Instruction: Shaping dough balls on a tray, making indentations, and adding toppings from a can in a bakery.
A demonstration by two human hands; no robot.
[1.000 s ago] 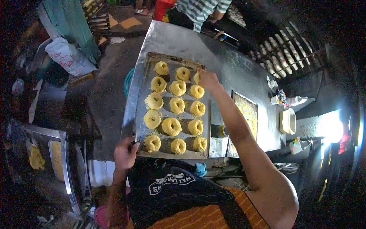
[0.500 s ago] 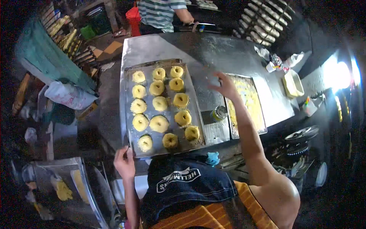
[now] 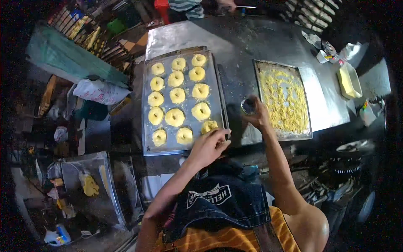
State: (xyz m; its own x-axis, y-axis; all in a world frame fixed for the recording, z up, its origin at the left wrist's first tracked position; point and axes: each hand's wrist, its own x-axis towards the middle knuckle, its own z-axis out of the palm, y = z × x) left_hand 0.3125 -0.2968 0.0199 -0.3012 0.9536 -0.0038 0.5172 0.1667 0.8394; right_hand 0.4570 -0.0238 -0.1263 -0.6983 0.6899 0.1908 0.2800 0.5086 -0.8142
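Note:
My right hand (image 3: 261, 116) is closed around a small open-topped can (image 3: 247, 106), held upright between the two trays. My left hand (image 3: 210, 147) hovers over the near right corner of the large baking tray (image 3: 147, 145). Its thumb and forefinger are bent but apart, and I see nothing between them. Rows of yellow, crumb-coated dough rings (image 3: 174, 117) lie on that tray, each dented or holed in the middle. One ring (image 3: 208, 126) at the near right is partly covered by my left hand.
A second tray (image 3: 310, 135), spread with yellow crumbs, lies to the right on the metal table (image 3: 239, 42). Beyond it stands a cream plastic tub (image 3: 349, 82). Another person (image 3: 187, 6) is at the far edge. A metal tray with dough (image 3: 90, 185) sits at lower left.
My left hand has moved from the large tray's near left corner across to its near right corner. My right hand has come down and taken hold of the can. The view has shifted.

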